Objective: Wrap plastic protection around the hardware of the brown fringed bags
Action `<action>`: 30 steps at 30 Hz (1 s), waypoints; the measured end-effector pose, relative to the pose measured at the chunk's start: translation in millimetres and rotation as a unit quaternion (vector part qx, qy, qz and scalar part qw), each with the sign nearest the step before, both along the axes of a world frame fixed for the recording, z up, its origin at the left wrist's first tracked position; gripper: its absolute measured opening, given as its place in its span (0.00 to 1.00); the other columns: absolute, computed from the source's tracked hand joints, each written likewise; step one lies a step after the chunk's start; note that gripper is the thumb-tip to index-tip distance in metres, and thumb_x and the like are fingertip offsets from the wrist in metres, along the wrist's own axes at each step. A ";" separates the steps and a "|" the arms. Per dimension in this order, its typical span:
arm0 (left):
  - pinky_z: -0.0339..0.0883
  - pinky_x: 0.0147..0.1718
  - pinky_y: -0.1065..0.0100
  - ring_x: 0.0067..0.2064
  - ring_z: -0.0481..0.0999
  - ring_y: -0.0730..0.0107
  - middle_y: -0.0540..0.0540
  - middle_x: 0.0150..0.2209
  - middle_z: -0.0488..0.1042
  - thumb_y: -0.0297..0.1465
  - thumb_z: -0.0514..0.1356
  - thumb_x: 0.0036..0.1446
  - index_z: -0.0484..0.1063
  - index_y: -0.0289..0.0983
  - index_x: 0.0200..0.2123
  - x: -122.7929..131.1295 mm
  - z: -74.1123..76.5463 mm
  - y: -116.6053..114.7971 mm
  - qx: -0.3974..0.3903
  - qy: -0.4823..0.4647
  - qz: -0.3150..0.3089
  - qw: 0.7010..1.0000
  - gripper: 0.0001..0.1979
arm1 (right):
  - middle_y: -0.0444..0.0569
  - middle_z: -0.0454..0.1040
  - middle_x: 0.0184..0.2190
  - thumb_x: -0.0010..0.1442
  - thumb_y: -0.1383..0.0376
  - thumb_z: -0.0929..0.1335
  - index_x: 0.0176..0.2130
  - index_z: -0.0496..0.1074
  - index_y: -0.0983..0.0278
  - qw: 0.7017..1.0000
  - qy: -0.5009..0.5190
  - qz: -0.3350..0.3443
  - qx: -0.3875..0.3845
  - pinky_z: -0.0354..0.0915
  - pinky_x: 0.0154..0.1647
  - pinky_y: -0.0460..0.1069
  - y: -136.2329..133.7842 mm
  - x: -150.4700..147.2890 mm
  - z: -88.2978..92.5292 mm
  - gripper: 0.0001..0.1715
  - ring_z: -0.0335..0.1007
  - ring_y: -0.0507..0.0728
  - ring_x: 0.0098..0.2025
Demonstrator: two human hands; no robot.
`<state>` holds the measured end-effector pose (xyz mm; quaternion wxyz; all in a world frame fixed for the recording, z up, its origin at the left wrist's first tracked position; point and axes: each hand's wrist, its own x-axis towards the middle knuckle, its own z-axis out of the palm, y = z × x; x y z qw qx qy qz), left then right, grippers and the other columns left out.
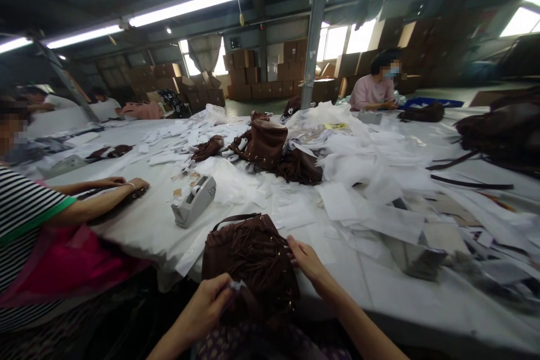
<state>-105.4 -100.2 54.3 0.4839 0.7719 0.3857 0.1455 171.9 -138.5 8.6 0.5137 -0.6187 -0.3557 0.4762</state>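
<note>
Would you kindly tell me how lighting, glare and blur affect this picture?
Head view: the windows and ceiling tubes glare to near white; head view: the brown bag is dark, its detail low in contrast; head view: the dark pile at right looks soft and smeared.

Pale table with brown bags, apparently paper sheets.

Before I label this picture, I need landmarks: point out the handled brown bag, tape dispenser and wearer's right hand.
Brown bag [248, 252]: head view, on its fringe.
Tape dispenser [196, 207]: head view, on its side.
Right hand [310, 261]: head view, on its middle.
</note>
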 end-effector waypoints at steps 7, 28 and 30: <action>0.51 0.22 0.73 0.22 0.60 0.73 0.53 0.18 0.63 0.40 0.55 0.57 0.68 0.36 0.23 34.7 54.9 27.0 0.052 -0.057 0.010 0.997 0.16 | 0.54 0.77 0.35 0.47 0.52 0.71 0.47 0.70 0.67 0.994 0.075 -0.036 -0.065 0.69 0.35 0.52 -114.9 -41.0 -49.6 0.31 0.74 0.60 0.35; 0.50 0.23 0.72 0.23 0.59 0.74 0.52 0.19 0.62 0.41 0.56 0.54 0.69 0.35 0.24 78.0 171.5 155.9 0.254 0.124 -0.145 0.948 0.15 | 0.53 0.79 0.31 0.43 0.64 0.74 0.35 0.76 0.70 0.982 0.186 -0.016 0.038 0.70 0.42 0.54 -13.2 91.7 20.3 0.17 0.76 0.60 0.33; 0.44 0.19 0.73 0.19 0.53 0.78 0.55 0.16 0.56 0.47 0.58 0.51 0.68 0.35 0.24 89.0 167.1 170.6 0.121 0.129 -0.166 0.970 0.20 | 0.53 0.79 0.30 0.42 0.64 0.75 0.33 0.77 0.71 0.984 0.176 0.001 0.011 0.69 0.44 0.54 -24.2 110.3 16.3 0.16 0.76 0.60 0.33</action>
